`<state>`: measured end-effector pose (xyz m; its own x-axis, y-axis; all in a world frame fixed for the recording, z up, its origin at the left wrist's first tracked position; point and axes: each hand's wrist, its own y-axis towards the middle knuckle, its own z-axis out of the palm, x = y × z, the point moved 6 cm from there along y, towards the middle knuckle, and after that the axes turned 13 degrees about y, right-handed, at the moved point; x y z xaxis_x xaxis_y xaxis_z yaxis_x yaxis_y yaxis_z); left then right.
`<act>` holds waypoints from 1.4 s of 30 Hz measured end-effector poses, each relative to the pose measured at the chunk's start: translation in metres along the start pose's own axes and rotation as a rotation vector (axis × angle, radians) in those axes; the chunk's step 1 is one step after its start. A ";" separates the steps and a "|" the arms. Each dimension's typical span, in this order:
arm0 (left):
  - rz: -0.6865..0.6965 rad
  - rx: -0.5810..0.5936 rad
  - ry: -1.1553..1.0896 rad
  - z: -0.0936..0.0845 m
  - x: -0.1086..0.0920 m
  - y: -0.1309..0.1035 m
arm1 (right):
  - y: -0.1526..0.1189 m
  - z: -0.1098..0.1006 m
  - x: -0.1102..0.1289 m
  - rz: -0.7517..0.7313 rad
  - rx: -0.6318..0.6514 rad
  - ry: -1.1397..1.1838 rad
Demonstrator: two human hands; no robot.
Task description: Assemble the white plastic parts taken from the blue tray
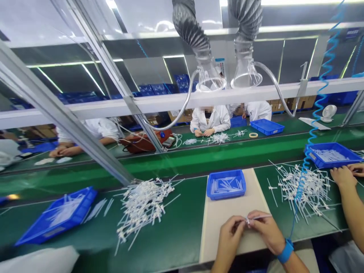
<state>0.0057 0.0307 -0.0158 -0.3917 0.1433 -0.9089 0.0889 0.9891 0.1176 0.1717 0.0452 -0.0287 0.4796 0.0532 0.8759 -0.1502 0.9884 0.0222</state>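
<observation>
LH (231, 232), RH (266, 230) — both pinching wht pc (248, 221)

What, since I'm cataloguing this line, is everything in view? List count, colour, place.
Near bench: one, green, foreground
Mat: one, beige, on near bench
Trays: at least three, blue, along near bench
Heaps of parts: two, white, either side of mat
Ring: one, yellowish, far bench
Ducts: two, grey, overhead
Coiled cord: one prominent, blue, right
Co-workers: at least three, white garments, across
Held piece: seemingly one, white, between fingertips
Wristband: one, blue, right wrist
Left hand: one, bare, over mat
Right hand: one, bare, beside it
</observation>
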 end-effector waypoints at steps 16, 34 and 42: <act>0.118 -0.011 0.006 -0.009 -0.029 -0.001 | -0.003 -0.002 0.010 0.161 -0.020 0.087; 0.161 -0.010 -0.068 -0.012 -0.034 -0.002 | -0.007 -0.012 0.008 0.179 0.010 -0.063; 0.142 -0.042 -0.084 -0.014 -0.034 -0.005 | -0.011 -0.017 0.011 0.145 -0.014 -0.193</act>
<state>0.0055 0.0212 0.0199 -0.2994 0.2797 -0.9122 0.0984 0.9600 0.2621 0.1934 0.0377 -0.0281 0.2793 0.1677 0.9454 -0.1930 0.9743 -0.1158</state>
